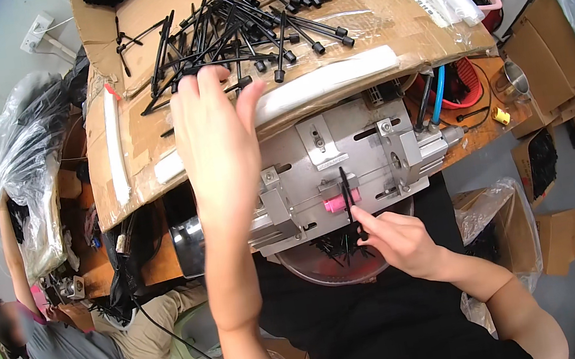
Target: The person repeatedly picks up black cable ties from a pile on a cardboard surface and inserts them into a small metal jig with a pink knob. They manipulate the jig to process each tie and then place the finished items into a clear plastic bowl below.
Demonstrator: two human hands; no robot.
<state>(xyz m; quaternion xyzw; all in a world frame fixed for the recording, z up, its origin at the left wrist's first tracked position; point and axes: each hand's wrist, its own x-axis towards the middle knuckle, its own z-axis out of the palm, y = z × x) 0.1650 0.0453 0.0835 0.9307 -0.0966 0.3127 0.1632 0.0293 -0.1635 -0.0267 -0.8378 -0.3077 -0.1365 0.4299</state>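
Observation:
My right hand (pixel 399 238) pinches a slim black plastic rod (pixel 346 191) by its lower end, over the front of a metal fixture (pixel 301 170). Just behind the rod is a pink block (pixel 334 205) on the fixture; whether they touch I cannot tell. My left hand (pixel 214 127) reaches up to a pile of black rods with knobbed ends (pixel 256 17), thumb held apart from the fingers. Its fingertips are at the pile's near edge, and no rod shows clearly in its grasp. The pile lies on a cardboard sheet (pixel 139 131) above the fixture.
Below the fixture, a clear round bowl (pixel 309 274) holds black pieces. A red basket (pixel 468 82), blue hose (pixel 439 94) and metal cup (pixel 513 82) are at right. Open cartons (pixel 510 228) stand on the floor. Another person (pixel 90 350) works at far left beside plastic-wrapped goods (pixel 28 159).

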